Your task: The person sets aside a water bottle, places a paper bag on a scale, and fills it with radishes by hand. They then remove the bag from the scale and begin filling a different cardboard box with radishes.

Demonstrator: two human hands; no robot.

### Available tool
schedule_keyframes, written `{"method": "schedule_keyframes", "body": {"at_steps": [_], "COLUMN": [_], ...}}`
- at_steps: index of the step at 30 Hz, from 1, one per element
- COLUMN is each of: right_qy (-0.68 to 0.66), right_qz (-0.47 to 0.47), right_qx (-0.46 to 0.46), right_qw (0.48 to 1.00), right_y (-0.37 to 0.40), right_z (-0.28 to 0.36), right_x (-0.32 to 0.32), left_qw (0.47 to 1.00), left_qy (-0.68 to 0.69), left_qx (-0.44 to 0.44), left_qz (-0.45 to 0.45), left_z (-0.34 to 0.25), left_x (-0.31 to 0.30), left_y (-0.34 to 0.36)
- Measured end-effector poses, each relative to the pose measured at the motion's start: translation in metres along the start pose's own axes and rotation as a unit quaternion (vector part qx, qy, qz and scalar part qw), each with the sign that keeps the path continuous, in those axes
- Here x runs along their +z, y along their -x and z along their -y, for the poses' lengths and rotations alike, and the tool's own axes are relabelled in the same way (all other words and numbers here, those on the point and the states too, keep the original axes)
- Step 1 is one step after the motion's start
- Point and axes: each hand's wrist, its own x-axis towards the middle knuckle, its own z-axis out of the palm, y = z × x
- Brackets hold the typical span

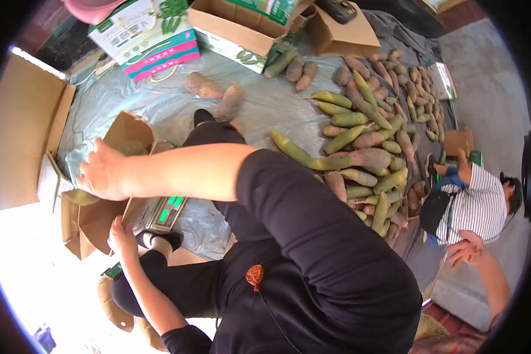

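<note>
My right hand (104, 171) reaches over an open cardboard box (91, 221), fingers spread and bent; I see nothing held in it. A green radish-like root (81, 197) shows just below that hand, at the box's opening. My left hand (123, 237) is closed on the near edge of the box. Beside the box, partly covered by it, a scale (166, 213) shows lit green digits. Inside the upper part of the box is something pale green that I cannot make out.
A large pile of long green radishes (351, 138) and brownish-pink roots (371, 158) covers the plastic sheet (159, 112). Printed gift boxes (150, 44) and an open carton (236, 26) stand at the top. A co-worker in a striped shirt (475, 203) sits at right; another person's hand (467, 249) is nearby.
</note>
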Motion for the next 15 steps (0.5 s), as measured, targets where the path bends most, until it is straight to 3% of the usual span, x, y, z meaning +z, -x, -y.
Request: {"method": "schedule_keyframes", "body": {"at_steps": [2, 4, 6, 10, 13, 15], "right_qy": [0.023, -0.075, -0.121, -0.265, -0.300, -0.235], "right_qz": [0.011, 0.105, 0.081, -0.159, -0.175, -0.137], "right_qx": [0.009, 0.049, 0.082, 0.191, 0.382, 0.450], "right_qw": [1.000, 0.990, 0.986, 0.932, 0.856, 0.850], "right_y": [0.004, 0.017, 0.044, 0.120, 0.215, 0.295], "right_z": [-0.003, -0.006, -0.024, -0.090, -0.146, -0.172], "right_x": [0.014, -0.013, -0.036, -0.051, -0.026, -0.002], "left_qw": [1.000, 0.999, 0.999, 0.999, 0.997, 0.995], "left_qy": [0.002, 0.023, 0.044, 0.027, 0.047, 0.068], "left_qx": [0.019, 0.025, 0.027, 0.032, 0.053, 0.075], "left_qz": [-0.014, -0.003, 0.012, -0.010, -0.010, -0.013], "left_z": [0.007, 0.012, 0.013, 0.015, 0.021, 0.017], "left_x": [0.006, 0.008, 0.009, 0.012, 0.015, 0.013], "left_y": [-0.002, -0.005, -0.004, -0.004, -0.003, -0.002]}}
